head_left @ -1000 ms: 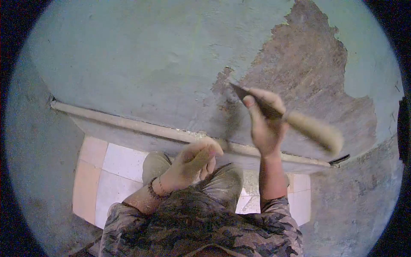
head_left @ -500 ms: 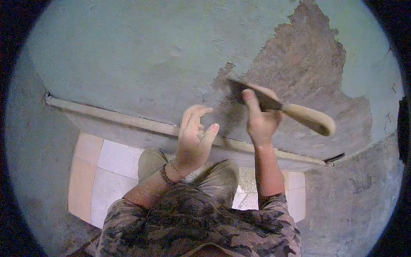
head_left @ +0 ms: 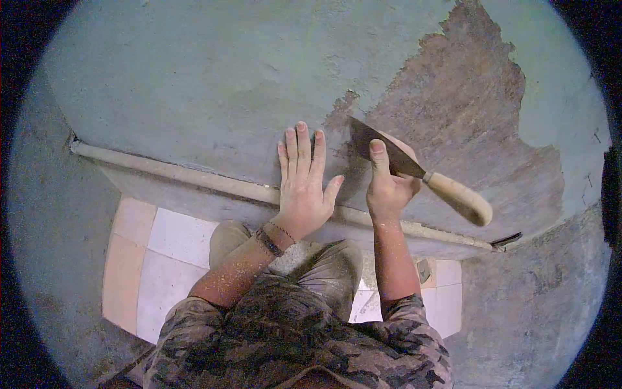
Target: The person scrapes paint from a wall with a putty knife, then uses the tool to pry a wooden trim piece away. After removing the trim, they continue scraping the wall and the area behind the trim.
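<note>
My right hand (head_left: pixel 392 188) grips a putty knife (head_left: pixel 457 198) by its dark metal blade, thumb on the near face. The wooden handle points down and to the right. The blade's edge is at the left border of the bare brownish patch (head_left: pixel 466 97) on the wall, where the paint is gone. Flat against the painted wall (head_left: pixel 214 78), or very close to it, my left hand (head_left: pixel 303 185) has its fingers stretched upward and thumb out. It holds nothing. Pale dust speckles both forearms.
A pale pipe or ledge (head_left: pixel 175 174) runs along the wall's lower part, behind my wrists. Dark wire ends (head_left: pixel 507 240) stick out at its right end. Pale floor tiles (head_left: pixel 172 272) lie below, with a small grey flake (head_left: pixel 424 271) on them.
My left hand has gone from curled fingers to straight ones and moved up onto the wall. The putty knife has tilted, its handle end swinging lower and slightly left.
</note>
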{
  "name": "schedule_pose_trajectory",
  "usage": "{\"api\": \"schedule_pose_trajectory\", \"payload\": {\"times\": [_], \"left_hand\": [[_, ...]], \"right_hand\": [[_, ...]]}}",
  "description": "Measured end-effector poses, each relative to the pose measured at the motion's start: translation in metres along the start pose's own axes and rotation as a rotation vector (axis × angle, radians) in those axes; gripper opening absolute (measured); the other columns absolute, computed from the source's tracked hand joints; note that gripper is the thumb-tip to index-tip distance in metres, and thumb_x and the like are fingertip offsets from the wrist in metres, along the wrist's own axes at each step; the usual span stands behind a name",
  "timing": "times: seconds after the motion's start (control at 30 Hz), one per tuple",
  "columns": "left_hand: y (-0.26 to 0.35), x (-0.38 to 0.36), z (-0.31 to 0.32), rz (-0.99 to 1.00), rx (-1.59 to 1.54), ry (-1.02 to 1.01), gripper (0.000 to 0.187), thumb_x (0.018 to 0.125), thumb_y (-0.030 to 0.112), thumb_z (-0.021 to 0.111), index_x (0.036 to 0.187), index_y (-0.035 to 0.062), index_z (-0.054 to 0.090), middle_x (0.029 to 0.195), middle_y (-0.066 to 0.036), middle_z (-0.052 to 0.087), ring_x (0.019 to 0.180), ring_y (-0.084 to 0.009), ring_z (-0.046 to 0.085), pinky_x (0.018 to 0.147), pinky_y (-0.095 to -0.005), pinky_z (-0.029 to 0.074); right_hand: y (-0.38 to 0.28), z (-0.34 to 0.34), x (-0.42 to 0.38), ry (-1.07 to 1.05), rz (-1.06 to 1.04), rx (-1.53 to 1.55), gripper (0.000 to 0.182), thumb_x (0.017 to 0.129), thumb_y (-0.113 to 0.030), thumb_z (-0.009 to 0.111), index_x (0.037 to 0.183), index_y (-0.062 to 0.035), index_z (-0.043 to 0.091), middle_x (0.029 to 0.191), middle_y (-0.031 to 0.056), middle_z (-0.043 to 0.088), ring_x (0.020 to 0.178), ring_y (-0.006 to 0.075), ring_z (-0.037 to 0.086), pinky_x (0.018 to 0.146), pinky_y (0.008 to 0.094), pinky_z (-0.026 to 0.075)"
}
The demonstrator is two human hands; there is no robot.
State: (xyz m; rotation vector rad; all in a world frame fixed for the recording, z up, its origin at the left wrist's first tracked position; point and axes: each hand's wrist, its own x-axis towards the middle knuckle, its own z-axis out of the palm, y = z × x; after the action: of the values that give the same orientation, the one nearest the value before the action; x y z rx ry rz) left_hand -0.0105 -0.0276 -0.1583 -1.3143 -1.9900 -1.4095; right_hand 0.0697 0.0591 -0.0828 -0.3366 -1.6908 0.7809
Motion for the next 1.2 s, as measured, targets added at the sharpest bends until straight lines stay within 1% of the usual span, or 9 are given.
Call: {"api": "schedule_pose_trajectory", "payload": {"times": [0.07,0.2,0.53,0.63,0.73,0.9,1.0,1.07,1.2], "left_hand": [[0.001,0.000,0.001,0.004,0.029,-0.008,0.087,0.086,0.026,0.063,0.151,-0.0004,0.011,0.155,-0.032,-0.001,0.144,-0.0490,-0.003,0.114,-0.0596,0.001],[0.005,-0.001,-0.001,-0.006,0.008,-0.010,0.086,0.087,0.026,0.062,0.152,0.0006,0.012,0.155,-0.032,-0.001,0.143,-0.0498,-0.003,0.114,-0.0600,0.001],[0.004,-0.001,0.001,-0.017,0.050,-0.009,0.084,0.086,0.026,0.063,0.152,0.0023,0.015,0.156,-0.031,0.000,0.144,-0.0491,-0.002,0.114,-0.0587,0.002],[0.005,-0.001,0.000,-0.022,0.060,0.004,0.083,0.086,0.027,0.062,0.152,0.0032,0.018,0.156,-0.029,0.002,0.144,-0.0474,0.000,0.114,-0.0589,0.004],[0.002,0.000,0.002,-0.010,0.072,0.025,0.082,0.086,0.027,0.062,0.151,0.0040,0.019,0.157,-0.027,0.004,0.145,-0.0458,0.003,0.115,-0.0586,0.006],[-0.002,-0.004,-0.004,0.026,0.075,-0.012,0.076,0.086,0.024,0.061,0.150,0.0032,0.025,0.158,-0.024,0.006,0.145,-0.0440,0.004,0.115,-0.0575,0.005],[0.003,-0.016,-0.016,0.037,0.102,0.036,0.063,0.087,0.023,0.061,0.142,0.0007,0.039,0.150,-0.026,0.031,0.140,-0.0422,0.027,0.113,-0.0550,0.020],[0.001,-0.031,-0.020,-0.115,-0.326,0.079,0.045,0.090,0.022,0.060,0.128,-0.0014,0.051,0.122,-0.021,0.060,0.112,-0.0344,0.058,0.099,-0.0471,0.042],[0.016,-0.038,-0.072,-0.304,-0.792,-0.261,0.036,0.095,0.023,0.059,0.122,-0.0004,0.052,0.097,-0.009,0.067,0.082,-0.0188,0.063,0.076,-0.0322,0.050]], "right_hand": [[-0.004,-0.001,0.002,0.070,0.090,0.263,0.022,0.087,-0.016,0.073,0.099,0.0017,0.067,0.091,0.0063,0.068,0.084,0.0121,0.061,0.077,0.0273,0.049],[0.004,0.004,-0.007,-0.103,-0.003,-0.031,0.021,0.088,-0.015,0.072,0.098,0.0031,0.067,0.090,0.0067,0.068,0.082,0.0120,0.061,0.076,0.0269,0.049],[0.001,-0.001,-0.006,0.096,0.231,0.072,0.024,0.087,-0.018,0.073,0.094,0.0043,0.068,0.091,0.0042,0.068,0.080,0.0090,0.059,0.074,0.0235,0.047],[0.006,0.003,-0.009,-0.115,0.048,-0.017,0.024,0.088,-0.019,0.072,0.096,0.0036,0.068,0.094,0.0062,0.068,0.084,0.0115,0.062,0.078,0.0254,0.049],[0.006,0.002,-0.006,0.080,0.044,0.194,0.022,0.089,-0.016,0.071,0.101,0.0024,0.068,0.095,0.0076,0.069,0.086,0.0126,0.062,0.081,0.0269,0.050],[-0.003,-0.012,-0.005,-0.208,-0.166,-0.165,0.018,0.087,-0.004,0.067,0.105,-0.0008,0.068,0.103,0.0100,0.068,0.094,0.0192,0.065,0.084,0.0301,0.051],[-0.004,-0.011,-0.004,-0.215,-0.661,-0.246,0.026,0.082,0.002,0.067,0.107,-0.0011,0.068,0.108,0.0140,0.067,0.104,0.0260,0.064,0.093,0.0355,0.050],[-0.005,-0.009,-0.004,-0.311,-0.773,-0.377,0.034,0.077,-0.007,0.066,0.111,-0.0028,0.068,0.119,0.0154,0.062,0.113,0.0321,0.059,0.096,0.0461,0.047],[0.011,0.002,-0.002,-0.311,-0.819,-0.464,0.037,0.078,-0.009,0.064,0.113,-0.0019,0.066,0.122,0.0153,0.060,0.117,0.0325,0.056,0.098,0.0457,0.046]]}}
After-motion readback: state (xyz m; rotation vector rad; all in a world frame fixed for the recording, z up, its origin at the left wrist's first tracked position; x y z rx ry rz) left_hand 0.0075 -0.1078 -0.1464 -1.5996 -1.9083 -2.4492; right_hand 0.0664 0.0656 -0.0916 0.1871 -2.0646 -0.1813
